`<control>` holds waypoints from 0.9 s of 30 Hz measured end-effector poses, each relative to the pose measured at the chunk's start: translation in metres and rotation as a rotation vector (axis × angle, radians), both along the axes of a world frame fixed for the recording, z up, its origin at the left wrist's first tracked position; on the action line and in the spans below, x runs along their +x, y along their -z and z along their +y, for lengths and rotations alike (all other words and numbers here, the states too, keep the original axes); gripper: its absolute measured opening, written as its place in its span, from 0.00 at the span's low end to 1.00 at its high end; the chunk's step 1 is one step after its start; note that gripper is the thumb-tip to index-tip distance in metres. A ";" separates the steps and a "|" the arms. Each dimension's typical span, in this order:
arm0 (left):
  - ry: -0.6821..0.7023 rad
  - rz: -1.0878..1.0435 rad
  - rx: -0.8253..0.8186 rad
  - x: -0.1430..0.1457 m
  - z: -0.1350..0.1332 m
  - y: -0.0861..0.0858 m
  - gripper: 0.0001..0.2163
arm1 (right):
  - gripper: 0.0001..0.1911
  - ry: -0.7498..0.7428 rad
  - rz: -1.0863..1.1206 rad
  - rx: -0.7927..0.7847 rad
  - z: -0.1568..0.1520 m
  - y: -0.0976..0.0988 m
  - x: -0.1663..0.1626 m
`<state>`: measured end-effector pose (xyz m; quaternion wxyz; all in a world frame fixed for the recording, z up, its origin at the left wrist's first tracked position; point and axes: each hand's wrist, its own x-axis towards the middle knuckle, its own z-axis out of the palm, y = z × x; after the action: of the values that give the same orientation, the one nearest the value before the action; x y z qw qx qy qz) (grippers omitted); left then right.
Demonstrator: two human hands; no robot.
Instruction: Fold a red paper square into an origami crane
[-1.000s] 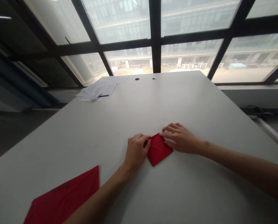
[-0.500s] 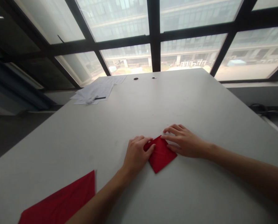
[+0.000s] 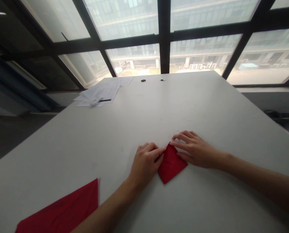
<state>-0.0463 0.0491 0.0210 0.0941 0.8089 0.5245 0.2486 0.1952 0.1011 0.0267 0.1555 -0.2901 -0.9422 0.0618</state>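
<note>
A small piece of folded red paper (image 3: 171, 166) lies on the white table, turned cornerwise toward me. My left hand (image 3: 147, 161) grips its left edge between thumb and index finger, the other fingers curled. At the upper right edge is my right hand (image 3: 193, 149), its index fingertip at the top corner and its thumb on the paper's right side. The underside of the paper and the folds beneath my left fingers are hidden.
A larger red sheet (image 3: 64, 208) lies at the lower left, partly behind my left forearm. Loose white papers (image 3: 98, 92) with a dark strip (image 3: 105, 100) are at the table's far left. Windows (image 3: 134, 58) stand beyond the white table (image 3: 144, 116).
My left index finger has moved up and right along the paper's upper left edge, toward the top corner. My right hand keeps its place at the paper. The whole view has shifted slightly.
</note>
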 end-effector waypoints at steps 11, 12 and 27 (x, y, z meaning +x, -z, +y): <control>0.103 0.075 0.025 0.000 -0.002 -0.001 0.12 | 0.19 -0.032 -0.044 0.051 0.003 -0.003 0.002; 0.103 0.076 0.021 0.000 -0.002 -0.001 0.13 | 0.19 -0.031 -0.042 0.052 0.003 -0.003 0.002; 0.035 0.011 -0.071 0.005 -0.001 -0.004 0.13 | 0.22 0.006 -0.082 0.059 0.001 -0.006 -0.001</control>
<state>-0.0409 0.0481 0.0250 0.1242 0.8154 0.5193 0.2239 0.1940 0.1019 0.0330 0.1257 -0.2904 -0.9484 0.0215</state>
